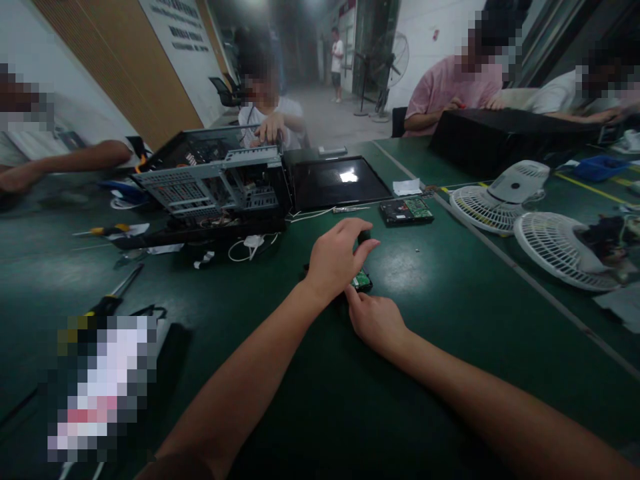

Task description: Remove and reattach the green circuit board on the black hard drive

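On the green table in front of me lies a hard drive with its green circuit board [361, 279] facing up, mostly hidden under my hands. My left hand [334, 257] arches over it, its thumb and fingers curled round a dark upright handle [365, 235]. Whatever lies below that handle is hidden by the hand. Low at the near edge of the drive, my right hand [377, 323] grips it with bent fingers. A second hard drive [407, 211], green board showing, rests farther back to the right.
An opened computer case [215, 183] stands back left, a person's hand on top. Beside it lies a dark flat panel [340, 181]. White fan grilles [563, 250] are at right, a black box [500, 137] behind. A screwdriver [107, 300] and blurred-out device [107, 387] lie left.
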